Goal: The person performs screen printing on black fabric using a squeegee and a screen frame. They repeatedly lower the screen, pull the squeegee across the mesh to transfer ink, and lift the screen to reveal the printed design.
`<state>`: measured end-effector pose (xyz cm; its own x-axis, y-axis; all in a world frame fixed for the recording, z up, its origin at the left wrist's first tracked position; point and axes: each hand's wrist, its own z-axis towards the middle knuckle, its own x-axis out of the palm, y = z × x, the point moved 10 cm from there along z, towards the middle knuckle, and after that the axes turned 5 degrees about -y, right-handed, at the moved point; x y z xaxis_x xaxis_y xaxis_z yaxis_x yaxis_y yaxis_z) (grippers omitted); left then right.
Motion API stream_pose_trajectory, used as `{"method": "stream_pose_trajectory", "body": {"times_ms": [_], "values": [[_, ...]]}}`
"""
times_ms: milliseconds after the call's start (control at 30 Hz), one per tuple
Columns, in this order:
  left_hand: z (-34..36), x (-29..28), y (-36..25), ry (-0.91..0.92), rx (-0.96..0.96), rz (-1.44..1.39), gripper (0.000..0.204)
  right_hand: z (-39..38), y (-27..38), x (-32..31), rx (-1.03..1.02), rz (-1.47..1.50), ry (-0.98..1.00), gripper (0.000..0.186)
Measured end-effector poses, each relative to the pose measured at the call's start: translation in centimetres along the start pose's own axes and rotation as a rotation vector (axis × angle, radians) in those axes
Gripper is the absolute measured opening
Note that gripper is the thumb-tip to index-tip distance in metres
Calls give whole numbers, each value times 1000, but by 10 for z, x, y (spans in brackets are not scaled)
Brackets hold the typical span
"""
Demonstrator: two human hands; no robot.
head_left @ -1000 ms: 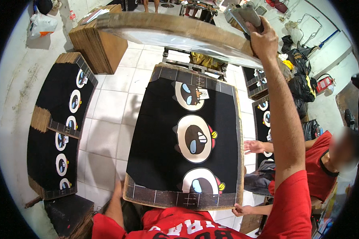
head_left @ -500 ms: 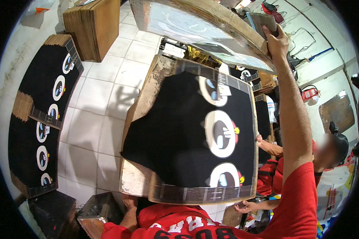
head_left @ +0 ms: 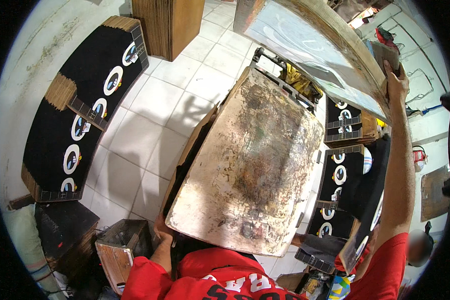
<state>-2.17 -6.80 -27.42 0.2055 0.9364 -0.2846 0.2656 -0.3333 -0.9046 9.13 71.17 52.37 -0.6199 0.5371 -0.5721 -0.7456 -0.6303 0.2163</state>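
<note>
My raised right hand (head_left: 396, 82) is closed on the near corner of a wooden-framed printing screen (head_left: 305, 45), its fingers against a grey block (head_left: 385, 52) there. The screen stands tilted up over the far side of a stained, paint-crusted work table (head_left: 255, 165), whose top is bare. At the table's left edge my left hand (head_left: 162, 229) grips the near end of a board with dark cloth (head_left: 187, 157), held steeply on edge; its fingers are partly hidden. On the right a co-worker holds a tilted board with black printed cloth (head_left: 370, 200).
Stacks of boards with black cloth printed with round white eyes stand at the left (head_left: 90, 115) and right (head_left: 339, 175). A tall brown board stack (head_left: 167, 25) is at the far left. A wooden crate (head_left: 122, 250) sits near my left arm. White floor tiles (head_left: 140, 135) lie between.
The printed black board has left the table top for the co-worker's side at right. A dark-clothed board now shows at my left hand. My view has shifted left; the screen stays raised.
</note>
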Motion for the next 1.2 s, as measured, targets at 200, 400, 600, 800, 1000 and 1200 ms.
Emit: {"method": "stream_pose_trajectory", "body": {"times_ms": [200, 400, 600, 800, 1000, 1200], "values": [[76, -38, -204, -332, 399, 918, 20, 0, 7, 4, -33, -58, 30, 63], [127, -143, -428, -449, 435, 1075, 29, 1, 5, 12, -35, -94, 37, 61], [33, -397, -616, -790, 710, 947, 34, 20, -4, 27, -13, -70, 68, 64], [-37, -590, -645, -655, 563, 409, 24, 26, -6, 38, 34, -21, 100, 65], [-37, -518, -457, -768, 305, 186, 37, 8, 9, 19, 65, 45, 81, 53], [-9, -331, -326, -434, 201, -62, 30, -16, 20, 1, 101, -45, 79, 55]]}}
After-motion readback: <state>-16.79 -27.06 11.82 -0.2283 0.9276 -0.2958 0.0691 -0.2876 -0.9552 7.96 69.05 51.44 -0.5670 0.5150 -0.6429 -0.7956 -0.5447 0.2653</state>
